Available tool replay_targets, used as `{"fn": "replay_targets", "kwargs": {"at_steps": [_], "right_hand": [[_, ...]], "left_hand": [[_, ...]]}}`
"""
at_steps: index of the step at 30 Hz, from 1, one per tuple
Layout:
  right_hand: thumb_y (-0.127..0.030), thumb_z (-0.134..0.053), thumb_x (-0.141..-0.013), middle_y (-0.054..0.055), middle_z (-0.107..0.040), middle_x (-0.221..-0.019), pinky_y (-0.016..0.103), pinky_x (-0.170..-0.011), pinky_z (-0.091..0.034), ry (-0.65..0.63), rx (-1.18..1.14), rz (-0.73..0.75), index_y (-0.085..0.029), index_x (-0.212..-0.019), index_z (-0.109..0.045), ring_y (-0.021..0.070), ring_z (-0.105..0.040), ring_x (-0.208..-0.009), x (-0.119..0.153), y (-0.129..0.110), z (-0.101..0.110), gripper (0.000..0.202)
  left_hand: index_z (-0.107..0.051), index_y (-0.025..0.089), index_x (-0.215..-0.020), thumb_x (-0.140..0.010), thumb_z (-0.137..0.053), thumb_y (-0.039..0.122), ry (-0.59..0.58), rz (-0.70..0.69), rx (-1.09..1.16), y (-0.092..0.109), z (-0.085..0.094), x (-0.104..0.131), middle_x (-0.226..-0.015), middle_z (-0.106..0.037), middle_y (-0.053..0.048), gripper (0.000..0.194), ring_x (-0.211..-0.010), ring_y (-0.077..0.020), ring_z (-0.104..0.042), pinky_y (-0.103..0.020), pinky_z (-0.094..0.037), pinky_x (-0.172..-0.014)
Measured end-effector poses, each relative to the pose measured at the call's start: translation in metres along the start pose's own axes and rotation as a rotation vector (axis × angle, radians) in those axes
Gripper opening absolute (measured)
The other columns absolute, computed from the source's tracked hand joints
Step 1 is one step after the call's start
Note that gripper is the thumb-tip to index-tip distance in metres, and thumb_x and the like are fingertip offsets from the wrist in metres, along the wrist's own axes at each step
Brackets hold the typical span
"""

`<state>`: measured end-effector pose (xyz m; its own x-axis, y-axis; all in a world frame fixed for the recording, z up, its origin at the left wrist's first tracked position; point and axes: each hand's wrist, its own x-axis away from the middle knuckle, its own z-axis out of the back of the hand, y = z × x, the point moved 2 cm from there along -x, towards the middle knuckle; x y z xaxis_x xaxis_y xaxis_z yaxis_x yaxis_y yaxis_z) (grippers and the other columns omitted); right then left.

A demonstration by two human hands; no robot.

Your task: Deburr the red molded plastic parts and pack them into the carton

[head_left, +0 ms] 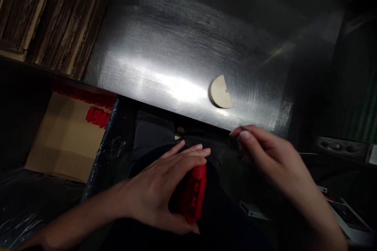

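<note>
My left hand [156, 184] grips a red plastic part [196, 194] by its two ends, thumb below and fingers above. Slots or notches show along the part's side, and it is held above my lap. My right hand [265, 153] is closed in a pinch off to the right, apart from the red part. A dark tip shows at its fingertips, too small and blurred to name. On the metal table [147, 47] beyond lies a pale half-round block [220, 93] with a small notch in its straight side.
Left of my lap stands a box lined with dark plastic [100, 149], with a cardboard sheet [64, 137] and several red parts [98, 117] in it. Stacked cardboard [55, 19] sits at the table's left. A pale device [350, 217] is low at the right.
</note>
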<state>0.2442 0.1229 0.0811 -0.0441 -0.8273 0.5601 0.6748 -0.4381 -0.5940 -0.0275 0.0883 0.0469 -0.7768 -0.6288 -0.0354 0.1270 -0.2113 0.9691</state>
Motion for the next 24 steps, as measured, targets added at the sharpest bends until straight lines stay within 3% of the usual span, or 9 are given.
{"fn": "replay_targets", "kwargs": {"at_steps": [2,4,7,11,13,16,20,24], "right_hand": [[-0.058,-0.048,-0.107,0.008,-0.072,-0.098,0.037,-0.072,-0.051,0.284,0.205,0.018,-0.027,-0.123,-0.073,0.0274,-0.069,-0.087,-0.020,0.015,0.013,0.042],[-0.050,-0.043,-0.107,0.014,-0.070,-0.119,0.047,-0.088,-0.054,0.447,0.338,0.078,-0.025,-0.134,-0.069,0.0338,-0.068,-0.107,-0.041,0.029,0.021,0.045],[-0.044,-0.041,-0.105,0.021,-0.063,-0.128,0.054,-0.100,-0.053,0.524,0.430,0.144,-0.015,-0.143,-0.064,0.0371,-0.065,-0.115,-0.068,0.040,0.024,0.053],[-0.048,-0.045,-0.104,0.025,-0.056,-0.135,0.060,-0.106,-0.047,0.599,0.474,0.222,-0.011,-0.144,-0.063,0.0438,-0.055,-0.127,-0.076,0.029,0.012,0.057],[-0.053,-0.045,-0.106,0.022,-0.060,-0.132,0.058,-0.103,-0.048,0.611,0.482,0.301,-0.015,-0.138,-0.066,0.0423,-0.056,-0.122,-0.074,0.018,0.002,0.054],[-0.058,-0.046,-0.107,0.021,-0.066,-0.122,0.053,-0.097,-0.051,0.511,0.497,0.393,-0.013,-0.134,-0.065,0.0395,-0.060,-0.111,-0.077,0.006,-0.017,0.055],[-0.054,-0.046,-0.106,0.024,-0.065,-0.121,0.054,-0.097,-0.049,0.432,0.500,0.363,-0.008,-0.136,-0.060,0.0407,-0.060,-0.111,-0.089,0.001,-0.030,0.057],[-0.056,-0.057,-0.100,0.020,-0.065,-0.117,0.050,-0.095,-0.049,0.395,0.341,0.330,-0.014,-0.127,-0.059,0.0384,-0.060,-0.110,-0.097,0.002,-0.026,0.050]], "left_hand": [[-0.015,0.028,-0.166,-0.082,-0.090,0.048,0.028,-0.007,-0.015,0.000,0.001,-0.001,-0.170,-0.041,-0.024,0.114,-0.157,-0.0422,-0.041,-0.067,-0.024,-0.132],[-0.016,0.029,-0.166,-0.084,-0.088,0.046,0.062,-0.019,-0.045,-0.001,0.001,-0.003,-0.170,-0.041,-0.024,0.110,-0.157,-0.0428,-0.041,-0.070,-0.022,-0.131],[-0.019,0.029,-0.165,-0.087,-0.086,0.041,0.112,-0.006,-0.100,-0.002,0.001,-0.005,-0.164,-0.049,-0.022,0.103,-0.155,-0.0419,-0.044,-0.070,-0.023,-0.131],[-0.020,0.029,-0.163,-0.087,-0.085,0.040,0.153,0.039,-0.171,-0.004,-0.001,-0.005,-0.156,-0.056,-0.020,0.101,-0.150,-0.0404,-0.050,-0.069,-0.025,-0.131],[-0.020,0.029,-0.162,-0.086,-0.086,0.040,0.167,0.060,-0.201,-0.006,-0.002,-0.004,-0.155,-0.057,-0.019,0.101,-0.148,-0.0404,-0.051,-0.070,-0.025,-0.131],[-0.020,0.029,-0.162,-0.086,-0.086,0.038,0.202,0.070,-0.238,-0.009,-0.005,-0.003,-0.152,-0.058,-0.020,0.100,-0.146,-0.0409,-0.054,-0.071,-0.027,-0.130],[-0.019,0.030,-0.164,-0.087,-0.085,0.038,0.229,0.070,-0.263,-0.011,-0.008,-0.003,-0.156,-0.057,-0.020,0.102,-0.148,-0.0425,-0.052,-0.071,-0.027,-0.130],[-0.022,0.033,-0.165,-0.084,-0.089,0.034,0.260,0.118,-0.199,-0.015,-0.011,-0.001,-0.161,-0.053,-0.018,0.105,-0.154,-0.0425,-0.046,-0.068,-0.026,-0.131]]}}
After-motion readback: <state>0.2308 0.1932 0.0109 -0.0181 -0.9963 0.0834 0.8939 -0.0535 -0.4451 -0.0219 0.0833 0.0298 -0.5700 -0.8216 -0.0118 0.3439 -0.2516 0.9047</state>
